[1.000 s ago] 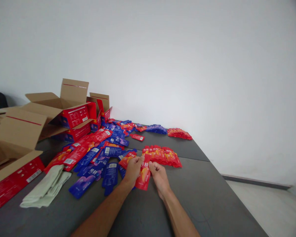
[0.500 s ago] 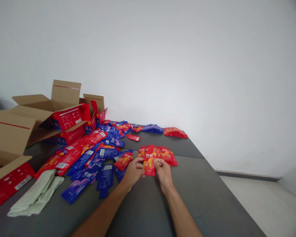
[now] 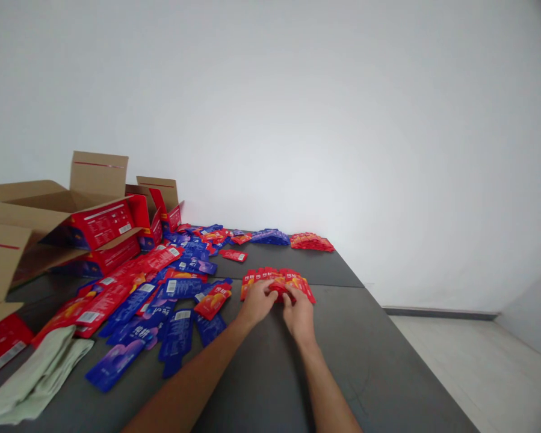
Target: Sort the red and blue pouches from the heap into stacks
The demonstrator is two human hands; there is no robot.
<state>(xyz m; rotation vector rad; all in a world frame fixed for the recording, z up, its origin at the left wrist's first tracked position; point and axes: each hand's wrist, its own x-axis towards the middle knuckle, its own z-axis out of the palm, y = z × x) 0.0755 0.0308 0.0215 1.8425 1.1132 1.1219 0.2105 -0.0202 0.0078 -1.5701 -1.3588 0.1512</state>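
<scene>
A red pouch [image 3: 278,287] with white lettering lies between my two hands, over the near side of a fanned row of red pouches [image 3: 302,283] on the dark table. The fingers of my left hand [image 3: 258,302] are closed on its left side. On its other side, my right hand [image 3: 299,313] grips it with thumb and fingers. Both hands partly cover this pouch and the row behind it. To the left of my left hand, a loose red pouch [image 3: 213,300] rests on blue pouches [image 3: 178,334].
Loose red and blue pouches spread over the left of the table [image 3: 342,343]. Farther back are a blue row [image 3: 270,237] and another red row [image 3: 312,242]. Open cartons [image 3: 105,225] and a folded pale cloth [image 3: 35,379] stand left. A wall rises behind.
Both hands have moved forward with the red pouch, from in front of the row onto it. The pouch now looks foreshortened. The whole view has shifted slightly, moving the cartons left.
</scene>
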